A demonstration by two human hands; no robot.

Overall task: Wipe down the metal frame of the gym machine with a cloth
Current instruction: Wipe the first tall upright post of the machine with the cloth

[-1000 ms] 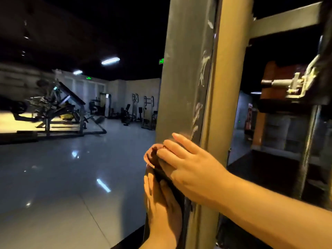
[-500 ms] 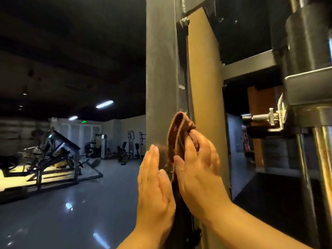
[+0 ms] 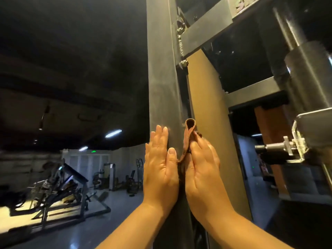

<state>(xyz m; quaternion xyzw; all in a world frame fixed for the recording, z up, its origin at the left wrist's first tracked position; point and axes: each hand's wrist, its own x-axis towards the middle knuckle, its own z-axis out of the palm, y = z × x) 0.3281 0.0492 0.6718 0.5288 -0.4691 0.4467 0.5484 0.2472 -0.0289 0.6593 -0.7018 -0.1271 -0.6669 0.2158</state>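
Left grip (image 3: 160, 169), released and flat on the post (image 3: 161, 78), and right grip (image 3: 203, 168), flat and apparently pressing rather than clenching the cloth (image 3: 188, 135) against the post's edge, have both risen, so wiping proceeds upward, upper length outstanding.

Your left hand (image 3: 159, 169) lay flat against the left face of the upright post (image 3: 161, 87). Your right hand (image 3: 203, 169) pressed the cloth (image 3: 188, 133) against its right edge, before the panel (image 3: 206, 105). Other machines (image 3: 59, 184) stood far behind, leftward.
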